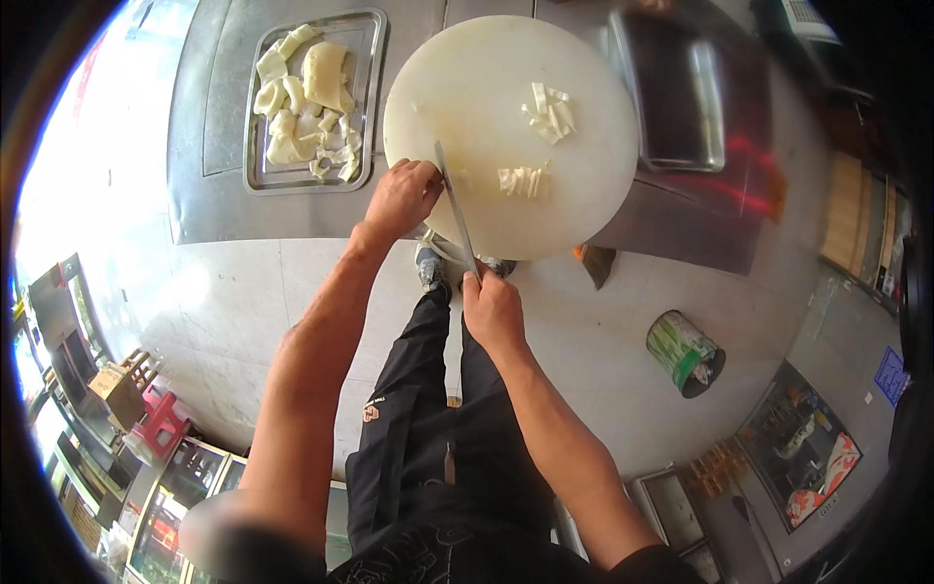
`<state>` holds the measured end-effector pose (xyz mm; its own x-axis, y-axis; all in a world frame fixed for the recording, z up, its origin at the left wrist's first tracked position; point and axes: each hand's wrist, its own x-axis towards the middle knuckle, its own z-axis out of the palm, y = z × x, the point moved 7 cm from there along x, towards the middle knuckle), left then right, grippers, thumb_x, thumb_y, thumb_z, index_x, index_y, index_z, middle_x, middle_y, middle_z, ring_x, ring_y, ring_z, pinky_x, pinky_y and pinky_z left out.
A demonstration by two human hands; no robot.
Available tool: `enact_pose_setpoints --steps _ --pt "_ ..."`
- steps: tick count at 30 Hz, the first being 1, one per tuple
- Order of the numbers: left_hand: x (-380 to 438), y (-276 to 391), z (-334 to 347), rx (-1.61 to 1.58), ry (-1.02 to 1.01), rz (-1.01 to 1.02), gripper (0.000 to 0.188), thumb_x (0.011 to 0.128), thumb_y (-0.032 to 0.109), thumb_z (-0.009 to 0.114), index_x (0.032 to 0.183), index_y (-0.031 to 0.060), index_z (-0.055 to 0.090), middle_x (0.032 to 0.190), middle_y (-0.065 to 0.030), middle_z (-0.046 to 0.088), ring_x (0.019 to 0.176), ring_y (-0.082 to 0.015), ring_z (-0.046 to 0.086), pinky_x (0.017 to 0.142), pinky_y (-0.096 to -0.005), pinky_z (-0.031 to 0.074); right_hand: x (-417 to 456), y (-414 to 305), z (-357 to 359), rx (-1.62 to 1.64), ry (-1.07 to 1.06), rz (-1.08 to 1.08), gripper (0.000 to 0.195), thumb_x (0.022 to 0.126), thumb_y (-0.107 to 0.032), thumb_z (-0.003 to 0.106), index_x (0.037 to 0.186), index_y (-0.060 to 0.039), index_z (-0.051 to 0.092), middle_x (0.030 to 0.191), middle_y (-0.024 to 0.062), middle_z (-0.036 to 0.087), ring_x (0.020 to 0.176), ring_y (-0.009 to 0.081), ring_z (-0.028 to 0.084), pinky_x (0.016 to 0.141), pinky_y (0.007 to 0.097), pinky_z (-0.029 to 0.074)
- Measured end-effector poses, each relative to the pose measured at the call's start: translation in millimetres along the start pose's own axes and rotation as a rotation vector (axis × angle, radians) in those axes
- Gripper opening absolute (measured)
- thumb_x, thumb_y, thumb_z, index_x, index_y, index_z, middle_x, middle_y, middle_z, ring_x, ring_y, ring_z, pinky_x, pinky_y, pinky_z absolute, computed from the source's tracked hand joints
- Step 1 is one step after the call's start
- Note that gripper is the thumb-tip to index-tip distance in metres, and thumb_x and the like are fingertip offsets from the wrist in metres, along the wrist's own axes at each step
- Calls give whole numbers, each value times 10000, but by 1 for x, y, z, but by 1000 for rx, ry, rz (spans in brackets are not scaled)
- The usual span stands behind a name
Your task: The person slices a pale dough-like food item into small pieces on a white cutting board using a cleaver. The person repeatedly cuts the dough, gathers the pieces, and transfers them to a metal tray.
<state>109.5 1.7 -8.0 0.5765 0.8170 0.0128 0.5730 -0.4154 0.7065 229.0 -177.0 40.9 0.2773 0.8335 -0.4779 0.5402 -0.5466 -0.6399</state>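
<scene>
My right hand [496,310] grips the handle of a kitchen knife [457,208], its blade lying across the left part of a round white cutting board [584,193]. My left hand [406,196] rests at the board's left edge with fingers curled, fingertips close against the blade. Whether something is pinched under those fingers is hidden. On the board, a short row of pale cut strips [524,182] lies right of the blade. A looser pile of similar pale strips [549,113] sits farther back. A thin pale loop [446,252] shows below the board's near edge, partly behind the knife.
Left of the board, a metal tray [250,157] holds pale, floppy food pieces [325,73]. Another metal tray [719,109] stands to the right on the steel table [211,212]. A green-labelled can [682,350] is on the floor, and a broom head [597,266] shows beneath the table edge.
</scene>
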Motion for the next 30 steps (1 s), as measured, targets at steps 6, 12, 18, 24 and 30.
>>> enact_pose_setpoints --steps 6,12,18,24,30 --pt "-3 -1 1 21 -10 -20 116 854 88 705 846 38 601 810 -137 687 836 -380 637 777 -480 517 -12 4 4 -128 -12 47 279 1024 -225 547 1204 -28 631 865 256 724 852 464 707 780 553 565" --pt "-2 0 2 75 17 31 143 829 82 713 879 35 587 829 -150 677 844 -385 632 788 -482 517 27 -15 19 -188 7 60 235 980 -187 580 1162 -46 631 866 270 728 809 451 724 728 552 583" --pt "-10 9 2 40 -14 -84 219 817 98 761 982 55 624 916 -98 674 928 -330 636 837 -448 518 58 -6 1 36 106 -11 271 961 -192 582 1098 18 686 926 292 715 934 500 683 839 562 550" --pt "-23 -5 -12 32 77 -165 307 814 149 795 1072 61 656 974 -79 695 976 -296 651 873 -424 528 54 3 -30 294 39 -49 307 1011 -263 592 927 24 660 601 73 603 470 159 578 486 346 487" --pt "-26 -3 -2 70 94 -189 376 800 157 806 1151 81 696 975 -60 715 990 -297 654 897 -425 530 28 42 -77 428 123 109 263 1029 -233 602 960 16 653 617 28 560 490 113 537 485 297 453"
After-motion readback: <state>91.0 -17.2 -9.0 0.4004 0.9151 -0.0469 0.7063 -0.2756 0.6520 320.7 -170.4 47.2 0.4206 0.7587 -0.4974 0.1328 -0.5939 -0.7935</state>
